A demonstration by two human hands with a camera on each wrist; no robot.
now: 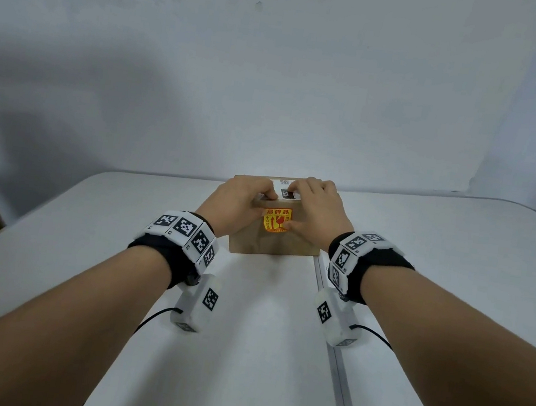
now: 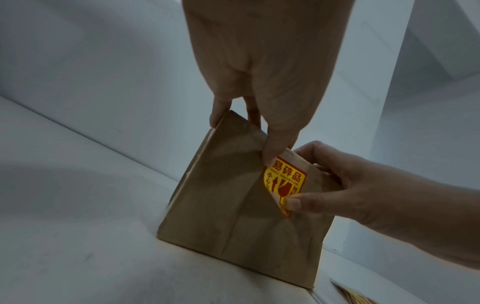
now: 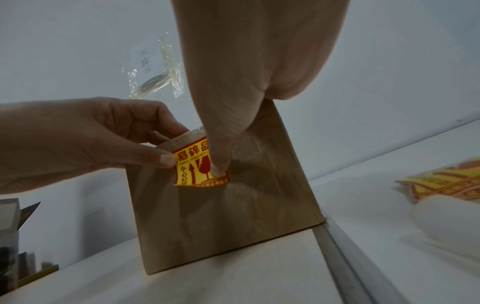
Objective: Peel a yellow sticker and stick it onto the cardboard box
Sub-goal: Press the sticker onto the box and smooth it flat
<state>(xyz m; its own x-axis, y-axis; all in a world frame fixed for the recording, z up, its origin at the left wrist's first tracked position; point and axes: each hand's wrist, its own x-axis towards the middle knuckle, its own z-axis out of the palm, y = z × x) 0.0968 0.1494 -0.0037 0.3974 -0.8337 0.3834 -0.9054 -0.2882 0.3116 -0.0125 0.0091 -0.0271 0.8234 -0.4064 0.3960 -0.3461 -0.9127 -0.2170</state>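
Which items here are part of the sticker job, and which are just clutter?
In the job:
- cardboard box
- yellow sticker, on the box's near face, lower edge not yet flat
- left hand and right hand, thumbs pressing the sticker

Lying about:
- white label on the box top
- spare sticker sheets on the table
- clear plastic bag

The box (image 1: 275, 243) stands on the table (image 1: 83, 246), the sticker (image 1: 277, 220) on its near face.
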